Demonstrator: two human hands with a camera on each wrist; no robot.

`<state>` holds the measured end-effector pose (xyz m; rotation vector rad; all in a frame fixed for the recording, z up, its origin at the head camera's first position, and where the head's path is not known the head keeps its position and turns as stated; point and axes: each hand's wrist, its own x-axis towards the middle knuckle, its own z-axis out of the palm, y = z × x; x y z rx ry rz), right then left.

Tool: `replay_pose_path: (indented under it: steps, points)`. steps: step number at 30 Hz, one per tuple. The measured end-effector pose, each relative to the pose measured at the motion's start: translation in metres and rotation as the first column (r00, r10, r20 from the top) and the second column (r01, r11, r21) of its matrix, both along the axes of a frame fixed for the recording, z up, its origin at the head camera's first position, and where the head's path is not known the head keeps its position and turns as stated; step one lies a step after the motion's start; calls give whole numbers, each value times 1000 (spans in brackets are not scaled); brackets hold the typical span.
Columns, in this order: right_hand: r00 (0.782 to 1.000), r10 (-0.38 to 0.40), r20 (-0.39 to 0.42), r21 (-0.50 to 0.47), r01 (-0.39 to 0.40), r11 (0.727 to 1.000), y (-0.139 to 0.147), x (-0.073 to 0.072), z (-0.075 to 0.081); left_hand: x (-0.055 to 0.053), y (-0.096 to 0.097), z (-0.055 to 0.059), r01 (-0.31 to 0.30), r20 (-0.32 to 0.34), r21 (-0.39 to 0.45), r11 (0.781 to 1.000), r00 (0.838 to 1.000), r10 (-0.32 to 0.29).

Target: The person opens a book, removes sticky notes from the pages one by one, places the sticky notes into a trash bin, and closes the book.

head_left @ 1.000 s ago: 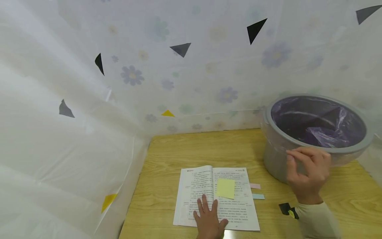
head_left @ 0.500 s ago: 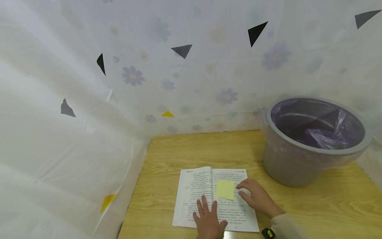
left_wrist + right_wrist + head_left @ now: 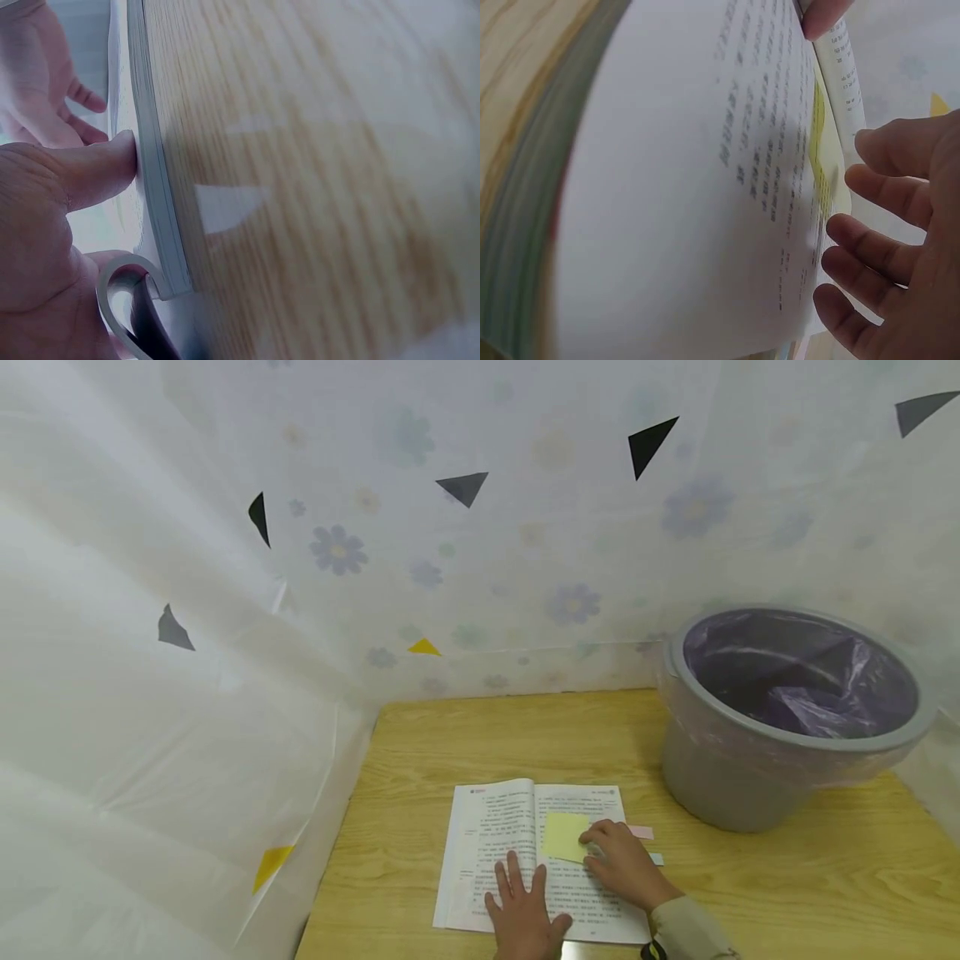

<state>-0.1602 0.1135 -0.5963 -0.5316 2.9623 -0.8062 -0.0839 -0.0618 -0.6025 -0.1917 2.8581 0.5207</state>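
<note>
The right hand (image 3: 624,862), fingers loose, sits at the note's (image 3: 562,837) right edge — a hard pull could drag the book (image 3: 577,897) if the left hand (image 3: 522,917), fingers spread, slips.

Tabletop: pale yellow wood-grain surface (image 3: 450,731). At its right side, a grey round plastic bin (image 3: 738,789), lined with a translucent purple plastic bag (image 3: 817,706); bag folded over rim, bunched inside. Behind: whitish translucent sheet with faded flower print (image 3: 517,593). Left: plain white wrinkled plastic sheet (image 3: 90,718). Markers on back sheet: black triangle (image 3: 648,445), grey triangle (image 3: 465,488), small yellow triangle (image 3: 424,647) low, just above table's far edge. Left sheet: irregular grey patch (image 3: 174,628), yellow four-sided patch (image 3: 272,867).
</note>
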Motion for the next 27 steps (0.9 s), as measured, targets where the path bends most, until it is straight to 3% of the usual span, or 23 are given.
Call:
replay_pose_path:
  steps: [7, 10, 13, 16, 22, 27]
  points:
    - [999, -25, 45, -4, 25, 1000, 2, -5, -7, -1, 1, 1, -1, 9, 11, 1000, 1000, 1]
    - [993, -66, 99, -88, 75, 993, 3, -8, -9, 0, 1, 1, 1, 3, 12, 1000, 1000, -1]
    - [971, -97, 218, -243, 150, 958, 3, -12, -8, 0, 1, 0, -3, 1, 4, 1000, 1000, 3]
    - [934, -114, 337, -337, 233, 912, 4, -14, -6, 1, 1, 0, -9, 3, -2, 1000, 1000, 9]
    - [885, -139, 445, -362, 320, 875, 1, -21, -7, 1, 0, 0, -8, 11, -2, 1000, 1000, 8]
    - [875, -173, 453, -345, 350, 871, -1, -24, -9, 0, -1, -1, -6, 19, 9, 1000, 1000, 6]
